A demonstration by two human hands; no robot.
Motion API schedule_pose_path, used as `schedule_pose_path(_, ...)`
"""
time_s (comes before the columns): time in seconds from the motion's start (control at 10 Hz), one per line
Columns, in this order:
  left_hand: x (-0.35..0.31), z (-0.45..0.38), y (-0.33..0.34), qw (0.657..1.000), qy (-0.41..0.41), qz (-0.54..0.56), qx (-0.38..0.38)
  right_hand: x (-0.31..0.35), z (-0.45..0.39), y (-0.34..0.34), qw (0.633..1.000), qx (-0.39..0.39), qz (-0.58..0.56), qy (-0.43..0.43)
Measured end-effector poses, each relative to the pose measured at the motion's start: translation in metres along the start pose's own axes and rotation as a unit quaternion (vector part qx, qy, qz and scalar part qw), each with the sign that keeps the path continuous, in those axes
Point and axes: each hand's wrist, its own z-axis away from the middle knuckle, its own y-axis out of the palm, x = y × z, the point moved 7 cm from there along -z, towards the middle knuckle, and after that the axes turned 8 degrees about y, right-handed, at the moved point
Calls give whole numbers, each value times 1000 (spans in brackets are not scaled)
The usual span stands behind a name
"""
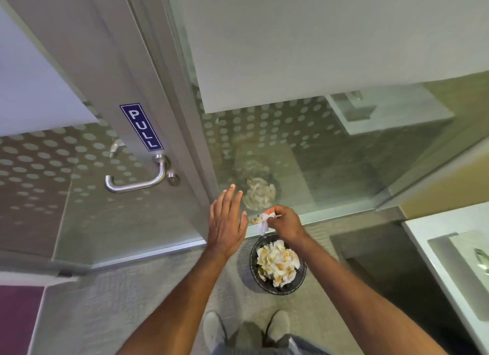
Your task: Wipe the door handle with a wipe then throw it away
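The silver lever door handle (137,181) sits on the glass door's frame, under a blue PULL sign (141,127). My right hand (284,223) pinches a crumpled white wipe (262,222) directly above a round black waste bin (277,267) full of used wipes on the floor. My left hand (227,222) hovers flat beside it with fingers spread, holding nothing, to the lower right of the handle.
A glass wall (304,156) with frosted dots stands behind the bin and reflects it. A white counter with a sink (455,262) runs along the right edge. My shoes (246,328) stand on the grey floor below the bin.
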Motion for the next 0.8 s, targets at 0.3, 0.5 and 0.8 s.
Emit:
schedule_pose_path(0.3, -7, 25, 90, 989, -53, 12, 135, -78, -23, -32, 990, -38, 131, 23)
schedule_pose_path(0.5, -8, 37, 129, 983, -72, 14, 168, -129, -47, -44, 978, -59, 181, 83)
schedule_pose_path(0.8, -10, 49, 137, 979, -82, -1, 185, -162, -45, -52, 969, -32, 209, 125)
